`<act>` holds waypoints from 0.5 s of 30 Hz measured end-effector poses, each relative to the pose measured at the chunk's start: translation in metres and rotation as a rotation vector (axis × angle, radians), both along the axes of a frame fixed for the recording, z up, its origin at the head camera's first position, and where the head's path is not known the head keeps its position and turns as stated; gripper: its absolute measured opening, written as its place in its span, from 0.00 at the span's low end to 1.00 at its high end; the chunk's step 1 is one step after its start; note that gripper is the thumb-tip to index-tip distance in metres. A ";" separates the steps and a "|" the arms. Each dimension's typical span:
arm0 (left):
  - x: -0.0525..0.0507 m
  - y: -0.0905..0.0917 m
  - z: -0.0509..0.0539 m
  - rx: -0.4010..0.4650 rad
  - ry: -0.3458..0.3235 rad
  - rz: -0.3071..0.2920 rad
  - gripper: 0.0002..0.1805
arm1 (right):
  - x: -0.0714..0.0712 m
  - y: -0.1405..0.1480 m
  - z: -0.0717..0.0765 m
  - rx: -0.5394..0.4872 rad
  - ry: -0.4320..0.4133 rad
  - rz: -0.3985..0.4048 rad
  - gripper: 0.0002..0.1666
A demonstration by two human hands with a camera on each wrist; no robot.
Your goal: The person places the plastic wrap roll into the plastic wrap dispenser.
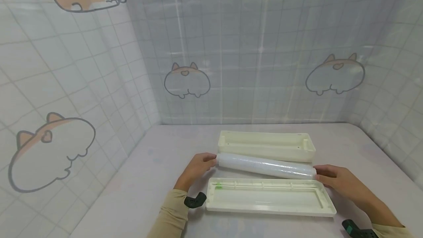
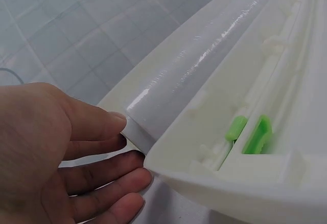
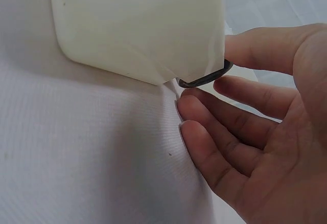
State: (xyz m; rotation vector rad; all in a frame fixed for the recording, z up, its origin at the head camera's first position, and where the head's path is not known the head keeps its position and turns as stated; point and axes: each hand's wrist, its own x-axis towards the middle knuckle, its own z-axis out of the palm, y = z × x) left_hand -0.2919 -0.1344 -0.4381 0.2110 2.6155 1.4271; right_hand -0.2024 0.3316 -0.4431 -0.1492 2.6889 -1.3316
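Note:
A roll of cling film (image 1: 264, 165) lies slightly slanted between two cream plastic parts. My left hand (image 1: 197, 168) holds its left end; the left wrist view shows the thumb and fingers around the roll's end (image 2: 138, 132). At the right end, my right hand (image 1: 343, 184) grips the roll between thumb and fingers. In the right wrist view, a cream plastic end (image 3: 138, 30) hides most of the roll, and a dark curved edge (image 3: 207, 77) shows by the fingertips. Nearest me is the shallow cream lid (image 1: 274, 197), with a green slider (image 2: 259, 134) at its left.
Behind the roll stands a deeper cream box (image 1: 264, 153), open side up. The pale table (image 1: 138, 197) extends on both sides. Curtains with a grid and cartoon dogs (image 1: 186, 82) enclose the table at the back, left and right.

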 end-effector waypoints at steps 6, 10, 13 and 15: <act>-0.002 0.001 0.000 -0.028 0.010 0.000 0.20 | 0.000 0.001 -0.001 -0.004 0.011 0.006 0.39; -0.004 0.001 -0.001 -0.036 0.011 0.006 0.19 | 0.000 0.000 0.000 -0.006 0.007 -0.004 0.40; -0.004 0.002 -0.002 -0.039 0.010 0.013 0.19 | -0.001 -0.001 -0.001 -0.010 -0.002 -0.022 0.40; -0.004 0.002 -0.001 -0.041 0.009 0.016 0.19 | -0.001 -0.002 -0.002 -0.010 -0.003 -0.034 0.40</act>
